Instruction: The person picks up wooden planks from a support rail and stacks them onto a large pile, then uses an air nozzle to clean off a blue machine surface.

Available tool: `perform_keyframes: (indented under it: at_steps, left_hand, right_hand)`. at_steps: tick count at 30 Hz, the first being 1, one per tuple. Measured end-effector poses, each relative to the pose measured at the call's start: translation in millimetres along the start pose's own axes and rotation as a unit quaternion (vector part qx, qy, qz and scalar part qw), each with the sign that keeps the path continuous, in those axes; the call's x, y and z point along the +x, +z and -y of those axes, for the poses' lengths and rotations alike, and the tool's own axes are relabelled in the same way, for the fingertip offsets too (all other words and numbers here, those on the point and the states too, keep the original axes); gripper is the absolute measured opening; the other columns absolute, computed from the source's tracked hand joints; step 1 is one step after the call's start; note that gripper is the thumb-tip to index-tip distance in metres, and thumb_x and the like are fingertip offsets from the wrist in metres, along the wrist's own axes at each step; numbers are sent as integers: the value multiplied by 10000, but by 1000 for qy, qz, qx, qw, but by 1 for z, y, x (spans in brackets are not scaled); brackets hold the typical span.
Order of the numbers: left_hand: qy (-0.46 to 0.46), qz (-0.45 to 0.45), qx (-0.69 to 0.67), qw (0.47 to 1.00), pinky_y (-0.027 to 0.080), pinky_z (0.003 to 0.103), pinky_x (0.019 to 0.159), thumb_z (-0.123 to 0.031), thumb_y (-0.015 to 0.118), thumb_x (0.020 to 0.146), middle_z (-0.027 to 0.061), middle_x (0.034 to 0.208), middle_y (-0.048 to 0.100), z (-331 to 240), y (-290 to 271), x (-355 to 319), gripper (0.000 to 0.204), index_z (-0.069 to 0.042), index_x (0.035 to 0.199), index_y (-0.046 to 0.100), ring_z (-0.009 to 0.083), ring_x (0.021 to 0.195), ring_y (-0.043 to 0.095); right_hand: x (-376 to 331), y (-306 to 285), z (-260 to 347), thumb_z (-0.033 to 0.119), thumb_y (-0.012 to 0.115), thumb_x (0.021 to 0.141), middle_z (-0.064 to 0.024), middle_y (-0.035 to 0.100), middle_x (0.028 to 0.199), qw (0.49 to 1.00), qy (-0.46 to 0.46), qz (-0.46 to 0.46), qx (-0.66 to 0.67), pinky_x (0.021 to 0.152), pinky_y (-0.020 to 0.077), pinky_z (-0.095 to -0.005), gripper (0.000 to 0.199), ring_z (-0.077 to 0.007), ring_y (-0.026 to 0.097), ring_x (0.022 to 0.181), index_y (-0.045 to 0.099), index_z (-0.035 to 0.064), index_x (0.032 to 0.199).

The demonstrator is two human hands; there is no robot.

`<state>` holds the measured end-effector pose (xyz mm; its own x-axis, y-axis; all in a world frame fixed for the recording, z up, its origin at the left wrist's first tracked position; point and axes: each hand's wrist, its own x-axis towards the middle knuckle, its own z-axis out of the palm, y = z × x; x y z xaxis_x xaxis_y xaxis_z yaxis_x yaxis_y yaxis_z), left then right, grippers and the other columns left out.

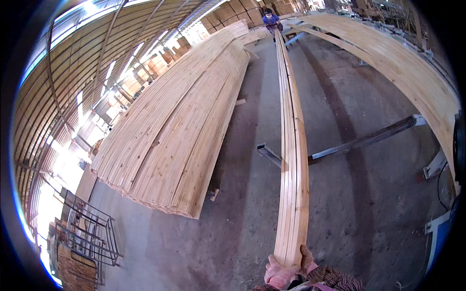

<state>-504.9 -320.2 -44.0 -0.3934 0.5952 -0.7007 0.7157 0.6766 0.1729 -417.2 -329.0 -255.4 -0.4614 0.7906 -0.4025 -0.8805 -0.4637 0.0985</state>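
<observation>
A bundle of long pale wooden planks [292, 145] runs straight away from me across the concrete floor. My left hand [279, 274] in a pink glove grips the near end from the left. My right hand [308, 259], also gloved in pink, holds the same end from the right. At the far end a person in a blue top [270, 20] stands at the other end of the planks. About midway the bundle passes over a grey metal beam [361, 140].
A big stack of planks [179, 131] lies to the left. Another long plank stack [412, 68] curves along the right on metal supports. A metal rack [90, 233] stands at lower left. Small wood offcuts [214, 194] lie on the floor.
</observation>
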Motion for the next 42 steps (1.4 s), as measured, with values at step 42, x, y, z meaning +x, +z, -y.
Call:
perform_keyframes:
  at_steps: [42]
  left_hand:
    - [216, 94, -569, 788, 525, 341, 596, -583, 634, 939, 126, 1028, 725, 274, -589, 167, 631, -50, 1276, 612, 239, 799, 694]
  right_hand:
    - [297, 482, -359, 543, 624, 992, -189, 662, 1310, 918, -1, 145, -370, 900, 598, -555, 716, -363, 687, 1139, 496, -3, 1438]
